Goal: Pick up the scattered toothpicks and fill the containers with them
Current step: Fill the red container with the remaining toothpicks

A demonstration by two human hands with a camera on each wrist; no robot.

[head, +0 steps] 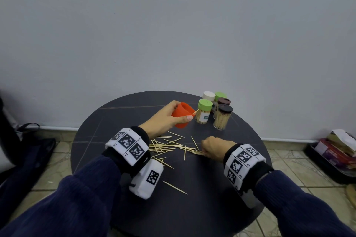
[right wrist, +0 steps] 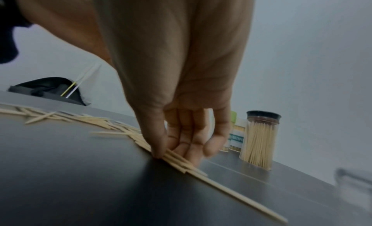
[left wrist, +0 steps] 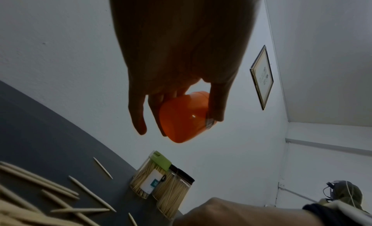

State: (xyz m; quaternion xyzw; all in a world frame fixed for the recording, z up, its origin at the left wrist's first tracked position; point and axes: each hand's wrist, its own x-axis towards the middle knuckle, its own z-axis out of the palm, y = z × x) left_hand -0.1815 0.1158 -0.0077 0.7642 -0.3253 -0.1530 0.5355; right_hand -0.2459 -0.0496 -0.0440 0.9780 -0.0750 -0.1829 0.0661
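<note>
The toothpicks (head: 169,147) are thin pale wooden sticks pointed at both ends, lying crossed and scattered in a loose heap on the round dark desk (head: 192,208), with one lone stick (head: 174,187) lying apart nearer the person. The left hand (head: 166,116) is curled round an orange container (head: 182,114), thumb on its near side and fingers round the far side, holding it tilted above the desk with its mouth turned toward the jars; a few stick tips show at that mouth. The right hand (head: 216,147) is down at the right end of the heap, thumb and fingertips (right wrist: 159,151) pressed together on a small bundle of toothpicks against the desk. Behind them stand five closed jars: a green-lidded jar (head: 203,111) with a label, a dark-lidded jar (head: 222,116), both clear and packed with upright toothpicks, then a white-lidded (head: 208,96), a second green-lidded (head: 220,96) and a brown-lidded one (head: 224,101), whose bodies are mostly hidden by the front pair. The orange container's inside is hidden in every view. The right wrist view is blurred, so the number of sticks pinched cannot be told.
</note>
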